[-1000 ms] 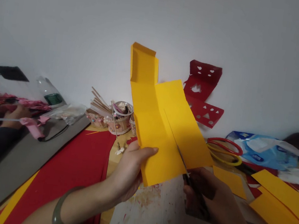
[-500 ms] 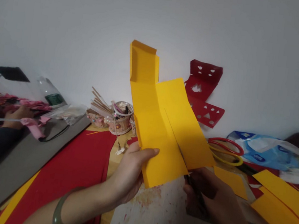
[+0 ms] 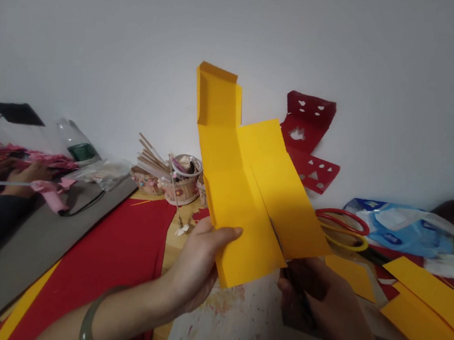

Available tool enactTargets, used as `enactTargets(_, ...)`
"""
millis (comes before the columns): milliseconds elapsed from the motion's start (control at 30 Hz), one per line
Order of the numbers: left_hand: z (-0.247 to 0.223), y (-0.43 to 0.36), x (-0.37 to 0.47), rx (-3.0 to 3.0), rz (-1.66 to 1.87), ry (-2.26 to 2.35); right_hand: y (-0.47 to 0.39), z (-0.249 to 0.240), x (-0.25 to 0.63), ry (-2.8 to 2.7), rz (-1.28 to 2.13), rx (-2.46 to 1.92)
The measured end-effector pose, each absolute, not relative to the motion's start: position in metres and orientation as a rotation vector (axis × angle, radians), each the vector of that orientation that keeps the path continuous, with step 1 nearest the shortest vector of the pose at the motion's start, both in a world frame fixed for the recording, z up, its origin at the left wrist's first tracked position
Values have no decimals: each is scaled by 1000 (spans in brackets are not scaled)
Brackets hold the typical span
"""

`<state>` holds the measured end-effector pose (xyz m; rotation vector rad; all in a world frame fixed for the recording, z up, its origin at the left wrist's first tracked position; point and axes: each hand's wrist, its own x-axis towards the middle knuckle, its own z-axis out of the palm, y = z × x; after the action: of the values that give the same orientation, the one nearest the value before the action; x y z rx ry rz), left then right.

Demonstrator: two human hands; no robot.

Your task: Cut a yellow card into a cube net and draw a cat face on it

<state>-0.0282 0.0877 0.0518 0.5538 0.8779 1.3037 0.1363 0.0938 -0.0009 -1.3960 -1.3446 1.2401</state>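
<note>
In mid-air is a folded yellow cardstock sheet (image 3: pixel 229 187), with a small raised flap section at its upper left. My left hand (image 3: pixel 199 257) pinches its lower left edge, thumb on the front. A long slit runs through the sheet from its lower edge, and the panel right of it is bent outward. My right hand (image 3: pixel 323 292) is closed around dark-handled scissors (image 3: pixel 300 295) below this slit. Most of the blades are hidden behind the card. A red card with cut-out shapes (image 3: pixel 313 142) stands behind the yellow one, against the wall.
Red sheets (image 3: pixel 112 261) lie left on the table, beside a grey board (image 3: pixel 55 248). A pink glue gun (image 3: pixel 52 193) is near another person's hand (image 3: pixel 30 176). Decorated pots (image 3: pixel 179 189) stand at the back. Right are red-and-yellow-handled scissors (image 3: pixel 349 221), yellow pieces (image 3: pixel 423 321) and a blue packet (image 3: pixel 401 230).
The right panel of the yellow card has tilted slightly outward and the slit's lower end has spread a little. Both my hands keep nearly the same place. The other person's hand has shifted slightly.
</note>
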Motion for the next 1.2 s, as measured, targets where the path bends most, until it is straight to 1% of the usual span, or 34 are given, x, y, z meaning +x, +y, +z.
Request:
enactTargets(167, 56, 91, -32, 529, 1248, 875, 94, 0, 137, -1338, 1338, -1316)
enactTargets(267, 57, 92, -33, 520, 1233, 874, 94, 1, 138, -1344, 1343, -1332)
enactTargets(500, 51, 88, -30, 550, 1260, 841, 96, -4, 140, -1375, 1312, -1287)
enactTargets(700, 51, 89, -29, 562, 1260, 864, 95, 2, 141, -1463, 1233, -1398)
enactTargets(867, 51, 88, -29, 535, 1258, 851, 93, 7, 136, -1406, 1153, -1461)
enactTargets(1067, 51, 86, -28, 535, 1261, 804, 92, 10, 134, -1295, 1318, -1469)
enactTargets(1200, 49, 84, -27, 547, 1271, 790, 92, 7, 136, -1318, 1297, -1472)
